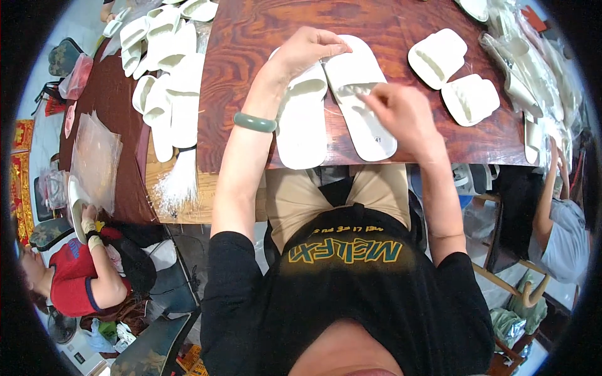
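Two white slide slippers lie side by side on the reddish-brown wooden table, toes away from me: a left slipper (pixel 302 135) and a right slipper (pixel 371 139). My left hand (pixel 304 53) covers the left slipper's toe, its thumb and fingers drawn together at the inner edge of the right slipper's toe. Over the outer side of the right slipper's strap, my right hand (pixel 404 113) is closed, fingers bent inward and slightly blurred. A fine pale strand (pixel 333 112) shows between the slippers. Whatever either hand pinches is too small to make out.
Another white slipper pair (pixel 454 78) lies to the right. White slippers are heaped at left (pixel 172 81), above a bundle of thin white strands (pixel 177 191). Bagged slippers (pixel 527 69) line the right edge. A person in red (pixel 81 276) holds a slipper; another person (pixel 564 232) sits at right.
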`<act>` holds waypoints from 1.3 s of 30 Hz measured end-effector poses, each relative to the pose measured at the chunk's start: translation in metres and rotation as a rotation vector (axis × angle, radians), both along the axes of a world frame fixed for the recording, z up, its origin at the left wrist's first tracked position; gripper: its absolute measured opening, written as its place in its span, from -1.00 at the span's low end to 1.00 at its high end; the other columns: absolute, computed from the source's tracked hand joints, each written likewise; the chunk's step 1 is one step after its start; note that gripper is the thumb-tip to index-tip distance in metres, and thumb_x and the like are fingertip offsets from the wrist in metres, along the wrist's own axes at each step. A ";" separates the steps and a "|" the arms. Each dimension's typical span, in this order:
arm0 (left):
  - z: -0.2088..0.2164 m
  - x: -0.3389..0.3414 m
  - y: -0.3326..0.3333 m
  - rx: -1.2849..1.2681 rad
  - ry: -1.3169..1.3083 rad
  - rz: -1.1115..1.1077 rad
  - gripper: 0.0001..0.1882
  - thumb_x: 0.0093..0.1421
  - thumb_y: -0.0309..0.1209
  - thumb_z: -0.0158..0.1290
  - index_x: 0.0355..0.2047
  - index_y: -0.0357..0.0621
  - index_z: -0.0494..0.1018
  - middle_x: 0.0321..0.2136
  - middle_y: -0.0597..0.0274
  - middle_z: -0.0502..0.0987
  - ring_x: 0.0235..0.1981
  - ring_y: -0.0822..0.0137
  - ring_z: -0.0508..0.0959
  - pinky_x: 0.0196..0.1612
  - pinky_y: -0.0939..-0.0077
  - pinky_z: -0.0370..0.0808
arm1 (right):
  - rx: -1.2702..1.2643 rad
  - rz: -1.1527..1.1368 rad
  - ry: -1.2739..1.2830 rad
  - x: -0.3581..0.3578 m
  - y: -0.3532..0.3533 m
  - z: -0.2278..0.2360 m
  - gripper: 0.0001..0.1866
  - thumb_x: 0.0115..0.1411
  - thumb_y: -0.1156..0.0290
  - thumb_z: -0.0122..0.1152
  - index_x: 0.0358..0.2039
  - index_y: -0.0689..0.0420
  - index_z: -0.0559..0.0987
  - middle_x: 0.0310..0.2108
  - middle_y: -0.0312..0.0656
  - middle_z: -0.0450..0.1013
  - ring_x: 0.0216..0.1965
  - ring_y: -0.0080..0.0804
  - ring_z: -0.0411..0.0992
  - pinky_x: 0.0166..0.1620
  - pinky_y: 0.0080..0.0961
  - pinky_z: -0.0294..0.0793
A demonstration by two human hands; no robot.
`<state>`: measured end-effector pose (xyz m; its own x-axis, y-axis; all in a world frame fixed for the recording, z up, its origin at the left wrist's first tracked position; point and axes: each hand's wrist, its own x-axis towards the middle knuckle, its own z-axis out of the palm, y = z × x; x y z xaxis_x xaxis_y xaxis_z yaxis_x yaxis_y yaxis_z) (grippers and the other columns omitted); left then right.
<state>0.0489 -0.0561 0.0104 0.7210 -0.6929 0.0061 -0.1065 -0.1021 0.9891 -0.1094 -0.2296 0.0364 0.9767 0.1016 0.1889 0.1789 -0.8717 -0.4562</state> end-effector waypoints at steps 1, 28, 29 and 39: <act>0.001 -0.002 0.000 -0.023 0.001 0.035 -0.79 0.18 -0.45 0.08 -0.25 -0.35 0.56 -0.37 0.15 0.59 -0.32 0.43 0.55 -0.24 0.59 0.46 | 0.094 -0.037 -0.094 0.009 -0.005 0.003 -0.76 0.15 0.27 0.20 -0.39 0.23 0.59 -0.55 -0.05 0.49 -0.57 -0.26 0.46 -0.45 -0.40 0.41; 0.014 -0.008 0.001 -0.275 -0.037 0.412 -0.77 0.28 -0.39 -0.05 -0.19 -0.32 0.46 -0.41 0.21 0.54 -0.44 0.51 0.47 -0.28 0.60 0.49 | 1.040 0.077 -0.245 0.108 0.008 -0.035 -0.81 0.18 0.39 0.20 -0.25 0.21 0.61 -0.53 -0.36 0.47 -0.50 -0.67 0.33 -0.43 -0.69 0.31; 0.015 -0.009 0.001 -0.253 -0.059 0.399 -0.76 0.28 -0.39 -0.04 -0.19 -0.33 0.47 -0.41 0.20 0.54 -0.44 0.50 0.49 -0.27 0.59 0.50 | 0.961 0.060 -0.295 0.107 0.008 -0.034 -0.82 0.18 0.41 0.21 -0.26 0.22 0.61 -0.52 -0.37 0.46 -0.49 -0.68 0.33 -0.43 -0.70 0.31; 0.014 -0.013 0.001 -0.268 -0.066 0.403 -0.78 0.16 -0.45 0.13 -0.22 -0.32 0.56 -0.41 0.14 0.62 -0.49 0.53 0.53 -0.45 0.73 0.41 | 0.450 0.074 -0.772 0.104 0.009 -0.032 -0.92 0.06 0.54 0.27 -0.38 0.20 0.58 -0.54 -0.26 0.41 -0.52 -0.52 0.38 -0.49 -0.65 0.37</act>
<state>0.0360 -0.0547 0.0240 0.9237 -0.3264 0.2006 -0.1739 0.1092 0.9787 -0.0058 -0.2204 0.0047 0.5549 -0.0829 0.8278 0.6259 -0.6138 -0.4811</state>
